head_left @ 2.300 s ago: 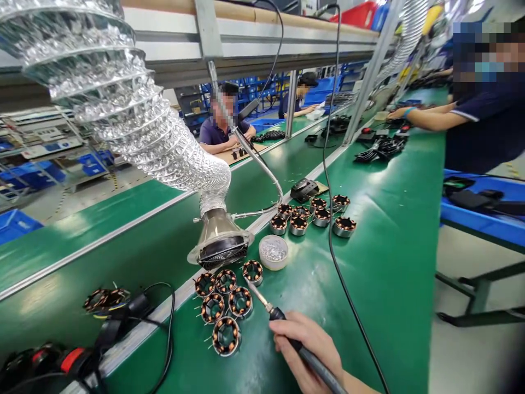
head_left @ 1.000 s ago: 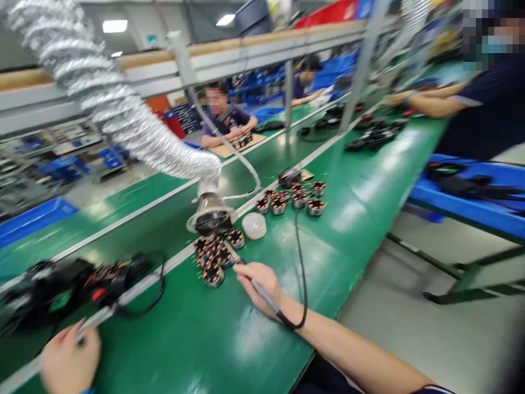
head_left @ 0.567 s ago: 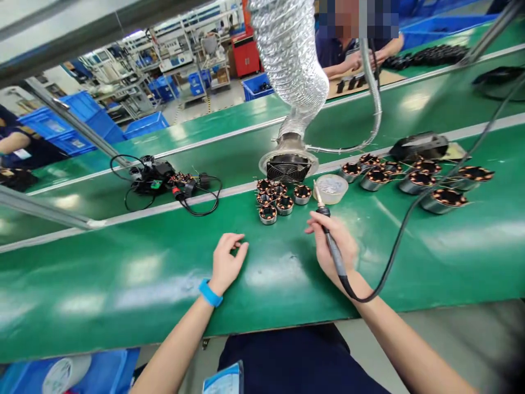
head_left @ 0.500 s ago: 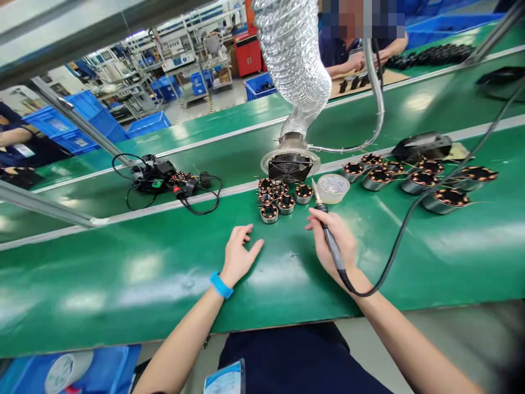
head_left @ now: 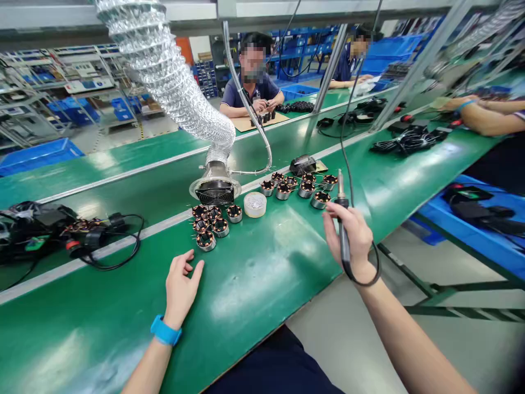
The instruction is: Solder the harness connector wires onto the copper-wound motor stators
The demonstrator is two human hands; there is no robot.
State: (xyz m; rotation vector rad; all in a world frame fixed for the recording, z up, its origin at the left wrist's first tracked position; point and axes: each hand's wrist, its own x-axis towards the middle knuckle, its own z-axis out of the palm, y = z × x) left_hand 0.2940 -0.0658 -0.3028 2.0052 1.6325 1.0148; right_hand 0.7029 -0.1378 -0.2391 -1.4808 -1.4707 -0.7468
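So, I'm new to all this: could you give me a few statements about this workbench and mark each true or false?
1. The right hand holds a soldering iron. True.
2. A round tub stands between two groups of copper-wound rings. True.
3. The soldering iron is dipped in the tub. False: its tip points upward, apart from the tub.
4. A blue wristband circles the left wrist. True.
5. The left hand grips a ring. False: nothing shows in it.

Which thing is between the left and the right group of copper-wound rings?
In the head view, a round pale container stands between the left rings and the right rings.
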